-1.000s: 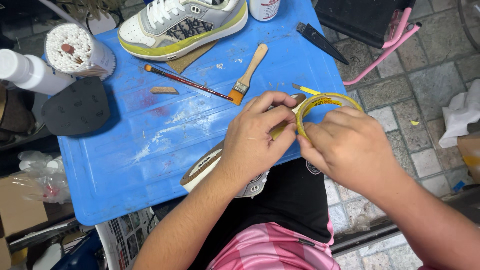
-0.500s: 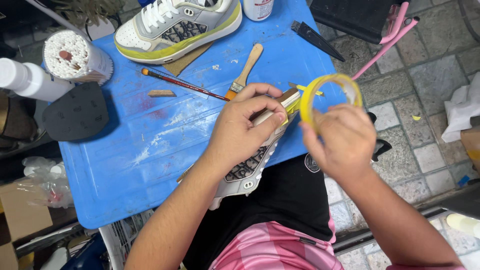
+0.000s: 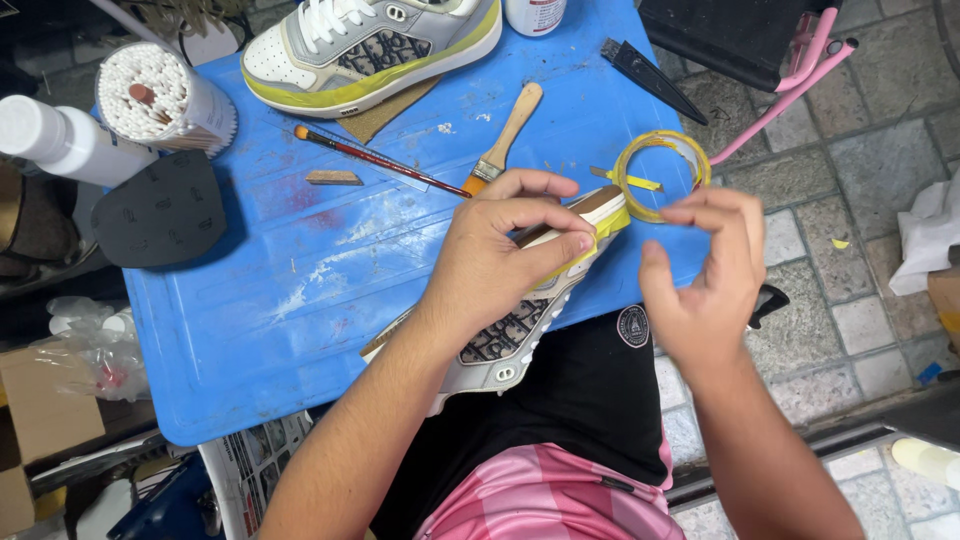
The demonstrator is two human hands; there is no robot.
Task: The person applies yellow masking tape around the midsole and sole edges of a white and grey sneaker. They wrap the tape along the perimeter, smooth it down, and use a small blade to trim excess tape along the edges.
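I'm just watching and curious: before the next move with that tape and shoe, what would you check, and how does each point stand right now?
1. Left hand grips the sneaker at its sole edge: ok.
2. Sneaker is braced against the blue table and the lap: ok.
3. Right hand has the yellow tape roll at its fingertips: ok.
4. Tape end stuck to the sole: cannot tell.
5. Wooden brush and thin paintbrush lie apart from the hands: ok.
6. Black knife at the table's far edge is away from both hands: ok.
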